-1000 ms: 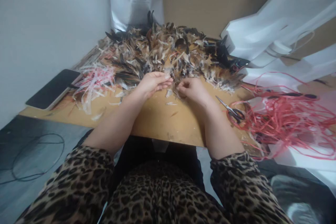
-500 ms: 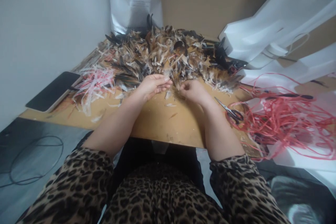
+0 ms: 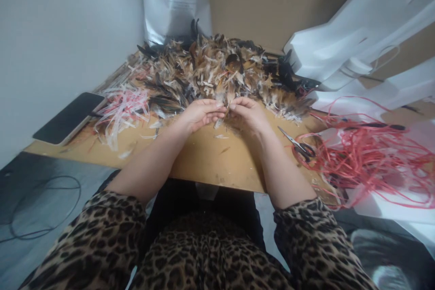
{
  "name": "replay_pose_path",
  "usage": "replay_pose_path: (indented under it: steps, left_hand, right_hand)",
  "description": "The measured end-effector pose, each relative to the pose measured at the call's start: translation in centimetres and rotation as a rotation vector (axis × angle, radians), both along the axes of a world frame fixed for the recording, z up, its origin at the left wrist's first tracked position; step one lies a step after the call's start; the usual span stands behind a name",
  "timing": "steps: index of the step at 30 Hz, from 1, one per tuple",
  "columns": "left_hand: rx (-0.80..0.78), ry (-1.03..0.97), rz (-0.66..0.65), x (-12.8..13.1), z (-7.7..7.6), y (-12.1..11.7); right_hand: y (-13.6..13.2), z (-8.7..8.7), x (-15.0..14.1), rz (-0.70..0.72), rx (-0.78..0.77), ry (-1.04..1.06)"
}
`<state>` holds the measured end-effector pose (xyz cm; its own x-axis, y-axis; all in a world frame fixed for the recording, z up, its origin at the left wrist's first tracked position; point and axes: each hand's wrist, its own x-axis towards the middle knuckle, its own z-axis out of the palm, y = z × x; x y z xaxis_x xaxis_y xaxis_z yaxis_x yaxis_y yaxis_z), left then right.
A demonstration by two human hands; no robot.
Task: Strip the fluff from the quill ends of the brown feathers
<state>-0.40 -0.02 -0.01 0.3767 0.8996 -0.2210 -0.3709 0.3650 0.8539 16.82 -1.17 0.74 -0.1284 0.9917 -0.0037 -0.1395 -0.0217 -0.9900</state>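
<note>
Left hand (image 3: pixel 204 112) and right hand (image 3: pixel 250 114) pinch feathers (image 3: pixel 220 95); feather heap (image 3: pixel 210 61) lies just beyond.

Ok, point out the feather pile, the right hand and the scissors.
Feather pile (image 3: pixel 210 65): head view, middle of the heap.
Right hand (image 3: pixel 250 114): head view, middle of the hand.
Scissors (image 3: pixel 298 144): head view, near the pivot.

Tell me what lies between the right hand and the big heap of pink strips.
In the head view, scissors lie there on the tabletop, blades toward the right hand, handles beside the big heap of pink strips.
</note>
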Motion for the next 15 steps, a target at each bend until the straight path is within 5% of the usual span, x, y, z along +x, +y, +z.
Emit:
replay_pose_path:
  steps: [15]
  left_hand:
    - [0.062, 0.044, -0.021, 0.22, 0.41, -0.5]
  right_hand:
    - [-0.19, -0.14, -0.52, 0.032, 0.007, 0.044]
